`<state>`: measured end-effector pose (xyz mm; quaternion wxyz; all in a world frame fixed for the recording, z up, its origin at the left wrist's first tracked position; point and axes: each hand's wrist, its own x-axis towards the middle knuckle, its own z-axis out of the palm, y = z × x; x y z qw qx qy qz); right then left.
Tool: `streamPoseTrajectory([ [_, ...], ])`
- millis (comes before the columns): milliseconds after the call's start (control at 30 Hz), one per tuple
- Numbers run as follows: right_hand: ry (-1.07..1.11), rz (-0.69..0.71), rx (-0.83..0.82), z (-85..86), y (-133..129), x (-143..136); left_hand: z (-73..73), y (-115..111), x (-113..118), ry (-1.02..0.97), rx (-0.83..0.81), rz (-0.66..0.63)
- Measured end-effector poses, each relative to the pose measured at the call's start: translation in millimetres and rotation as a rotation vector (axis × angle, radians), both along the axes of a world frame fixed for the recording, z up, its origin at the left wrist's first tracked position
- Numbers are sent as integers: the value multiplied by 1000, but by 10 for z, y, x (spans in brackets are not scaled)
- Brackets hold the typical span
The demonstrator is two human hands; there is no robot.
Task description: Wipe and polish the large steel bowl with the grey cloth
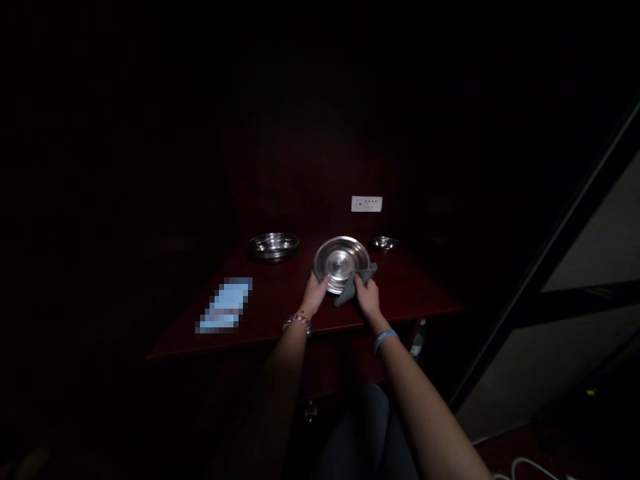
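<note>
- Plainly, the steel bowl lies directly ahead of the wrists, between the left hand and the right hand, above the near-middle part of the counter.
- Orientation: tilted, its hollow face turned towards the wearer. The outline is round; no long axis to record.
- Left grip: closed on the lower left rim, thumb over the inner edge, fingers passing behind.
- Right grip: clamped on the grey cloth, thumb uppermost, the cloth lying against the bowl's lower right rim.
- Nearer hand: neither by any clear margin; both are at the bowl's lower edge, one to each side. From the left grip the bowl extends up and to the right; from the right grip, up and to the left.
- Support: whether the lowest edge touches the counter cannot be determined from this view.
- Surroundings: the stacked bowls stand beyond and left of the held one; the small bowl sits beyond and right, both upright and apart from the hands.
</note>
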<state>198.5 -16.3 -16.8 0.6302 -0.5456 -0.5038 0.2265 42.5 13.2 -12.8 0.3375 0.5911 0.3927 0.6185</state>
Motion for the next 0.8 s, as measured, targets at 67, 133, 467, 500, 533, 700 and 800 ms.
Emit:
streamPoseTrajectory([
  [67,-2,-14,-13,6,6,12,32,-69,3,-21,-38,11],
  [133,1,7,-22,1,16,22,58,-128,8,-24,-40,29],
  [467,-69,-45,-35,27,29,33,63,-163,19,101,-53,159],
  [500,-68,-53,-44,37,28,25,68,-172,12,126,-56,178],
  [533,-62,-54,-50,45,24,18,75,-181,4,142,-57,190],
  [700,-29,-22,-50,65,-7,3,119,-199,-15,114,-55,181],
  [800,-27,-24,-57,72,-15,5,142,-213,-9,132,-68,181],
])
